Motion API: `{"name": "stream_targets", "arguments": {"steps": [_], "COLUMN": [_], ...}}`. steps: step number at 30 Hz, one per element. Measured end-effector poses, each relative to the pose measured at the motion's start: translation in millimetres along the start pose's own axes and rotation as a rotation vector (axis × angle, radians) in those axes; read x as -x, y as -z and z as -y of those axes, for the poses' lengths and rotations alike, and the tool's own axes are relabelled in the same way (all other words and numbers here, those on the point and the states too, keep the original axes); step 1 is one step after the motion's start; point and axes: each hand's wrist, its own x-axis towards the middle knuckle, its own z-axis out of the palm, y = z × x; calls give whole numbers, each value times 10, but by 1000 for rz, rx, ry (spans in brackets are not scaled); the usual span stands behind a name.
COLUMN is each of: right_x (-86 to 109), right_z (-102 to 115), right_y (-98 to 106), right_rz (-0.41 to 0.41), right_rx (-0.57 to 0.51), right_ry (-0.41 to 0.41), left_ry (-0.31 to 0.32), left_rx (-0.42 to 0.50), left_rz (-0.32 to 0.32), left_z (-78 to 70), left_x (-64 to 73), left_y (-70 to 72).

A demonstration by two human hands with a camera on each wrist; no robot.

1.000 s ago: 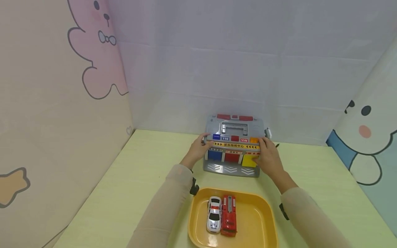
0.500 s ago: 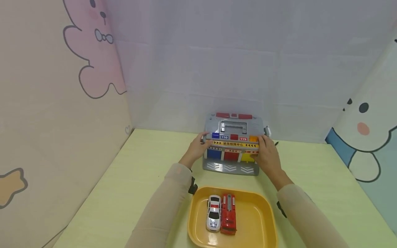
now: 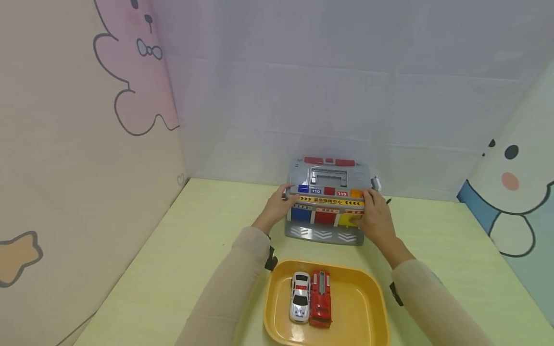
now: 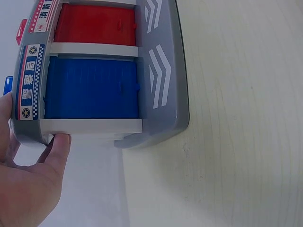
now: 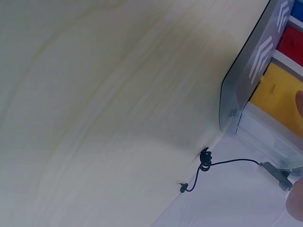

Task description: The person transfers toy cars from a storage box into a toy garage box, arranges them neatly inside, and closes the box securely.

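Note:
A grey toy garage (image 3: pixel 322 234) with blue, red and yellow doors stands at the back of the table, in front of the curtain. My left hand (image 3: pixel 276 205) grips its left upper corner, beside the blue door (image 4: pixel 92 87) in the left wrist view. At the other end, my right hand (image 3: pixel 378 221) holds the right upper corner, its thumb against the yellow door (image 3: pixel 345 220). That yellow door (image 5: pixel 277 97) lies flush in its frame in the right wrist view, where only bits of the hand show. The red door (image 4: pixel 94 26) is down too.
A yellow tray (image 3: pixel 352 307) nearer me bears a white police car (image 3: pixel 299 299) and a red fire truck (image 3: pixel 320 303) side by side. A small grey piece (image 5: pixel 277 175) on a coiled black cord (image 5: pixel 205 160) hangs by the garage's right side. Printed curtains stand behind and beside the table.
The yellow door, swung outward a second ago, has been pushed flush by my right hand's thumb. My left hand keeps its place on the garage. The cars have not moved.

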Motion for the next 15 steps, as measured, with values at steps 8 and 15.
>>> {"name": "stream_targets", "arguments": {"steps": [8,15], "right_x": [-40,-139], "right_z": [118,255], "right_y": [121,181], "right_rz": [114,148], "right_rx": [-31,-61], "right_ry": [-77,-73], "left_ry": [4,3], "left_rx": [6,3], "left_rz": [10,5], "left_z": [10,5], "left_x": [-4,2], "left_y": [-8,-10]}}
